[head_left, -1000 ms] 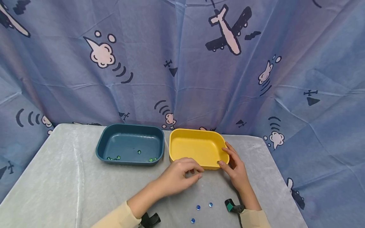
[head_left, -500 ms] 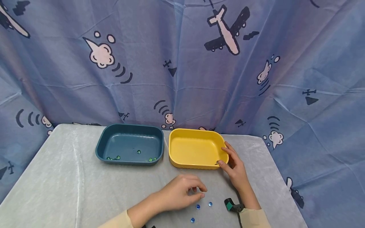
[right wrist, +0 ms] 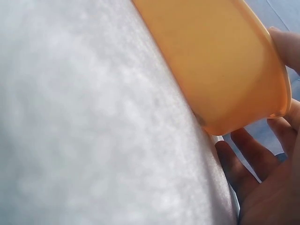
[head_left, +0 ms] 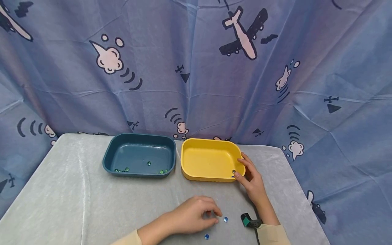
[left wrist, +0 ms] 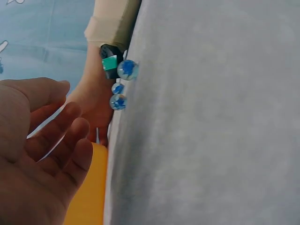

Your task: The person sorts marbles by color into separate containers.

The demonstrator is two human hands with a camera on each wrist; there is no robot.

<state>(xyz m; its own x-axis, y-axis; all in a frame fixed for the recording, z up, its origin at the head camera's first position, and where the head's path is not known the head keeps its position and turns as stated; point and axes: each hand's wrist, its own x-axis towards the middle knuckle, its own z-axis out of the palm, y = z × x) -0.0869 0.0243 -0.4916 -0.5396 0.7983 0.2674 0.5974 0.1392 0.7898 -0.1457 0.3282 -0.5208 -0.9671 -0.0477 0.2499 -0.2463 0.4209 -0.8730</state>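
My left hand (head_left: pixel 196 214) is low over the table, thumb and fingers apart and loosely bent, with nothing between them. Beside its fingertips lies a blue marble (head_left: pixel 226 219), and another blue marble (head_left: pixel 207 236) is nearer the front. The left wrist view shows three clear marbles with blue swirls, including a large-looking marble (left wrist: pixel 127 69). My right hand (head_left: pixel 255 183) grips the right end of the yellow tray (head_left: pixel 211 178), thumb at the front corner and fingers along the side. Near that thumb, inside the tray, sits a marble (head_left: pixel 234 171), with a second partly hidden.
To the left of the yellow tray stands a dark teal tray (head_left: pixel 139 175) with several green marbles (head_left: pixel 149 163) in it. A pale grey cloth (head_left: pixel 61 190) covers the table. A blue patterned curtain (head_left: pixel 153 68) hangs right behind the trays.
My left hand has come back from the yellow tray's front edge toward the blue marbles, covering one of them in the head view. The right hand stays on the tray; a marble inside now shows more.
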